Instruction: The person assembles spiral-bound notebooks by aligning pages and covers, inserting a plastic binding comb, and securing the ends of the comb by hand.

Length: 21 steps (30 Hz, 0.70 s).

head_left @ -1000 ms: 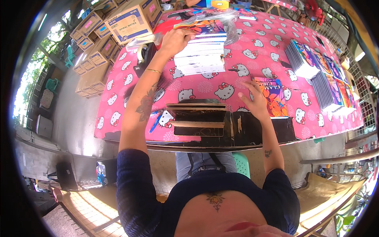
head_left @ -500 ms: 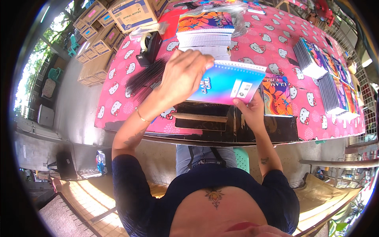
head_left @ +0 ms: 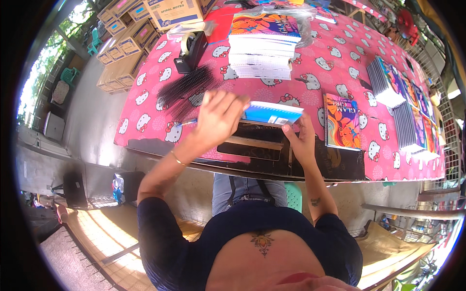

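So I've got one notebook [head_left: 264, 114] up in front of me, tipped, over the near side of the table [head_left: 310, 87]. My right grip [head_left: 301, 138] is pinching its 4 o'clock corner, thumb on the blue cover. My left grip [head_left: 218, 114] is curled in at its 9 o'clock end, but its fingertips are hidden, so can't tell how hard they're pinching, if at all.

Step in hand, I'd say: two-handed handling of this notebook. Next move probably calls for keeping both ends supported and the pages square.

Going clockwise from the notebook: stack [head_left: 262, 60] at 12, loose notebook [head_left: 342, 121] at 3, black stand [head_left: 252, 143] around 7, coils [head_left: 187, 89] between 9 and 10.

Hard to make out: the bound edge's too thin at this angle, the stand's partly blocked, and I can't tell if the notebook touches it.
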### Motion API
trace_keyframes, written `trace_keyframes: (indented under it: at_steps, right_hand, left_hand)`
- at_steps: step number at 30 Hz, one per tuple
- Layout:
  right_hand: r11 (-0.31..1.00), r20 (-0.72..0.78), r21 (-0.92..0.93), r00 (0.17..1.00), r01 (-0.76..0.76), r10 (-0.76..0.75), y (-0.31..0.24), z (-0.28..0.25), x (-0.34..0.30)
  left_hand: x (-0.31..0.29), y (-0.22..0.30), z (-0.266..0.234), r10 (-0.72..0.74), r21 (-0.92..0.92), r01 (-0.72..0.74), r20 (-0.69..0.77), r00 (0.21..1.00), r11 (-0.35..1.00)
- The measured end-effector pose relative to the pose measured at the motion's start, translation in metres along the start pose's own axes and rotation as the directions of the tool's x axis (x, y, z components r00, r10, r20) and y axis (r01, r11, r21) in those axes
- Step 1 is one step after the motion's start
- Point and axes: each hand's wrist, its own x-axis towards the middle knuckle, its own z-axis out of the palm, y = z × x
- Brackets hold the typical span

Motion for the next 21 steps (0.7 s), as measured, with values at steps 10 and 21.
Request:
trace_keyframes:
  at_steps: [10, 21]
  right_hand:
    - [0.978, -0.042, -0.207, 0.999, 0.015, -0.024, 0.019, 0.012, 0.0]
    - [0.997, -0.071, 0.076, 0.997, 0.01, -0.005, 0.035, 0.001, 0.007]
  left_hand:
    - [-0.11, 0.027, 0.056, -0.839, -0.66, 0.717, 0.243, 0.486, 0.224]
    - [-0.105, -0.148, 0.119, -0.518, 0.273, 0.489, 0.04, 0.855, 0.829]
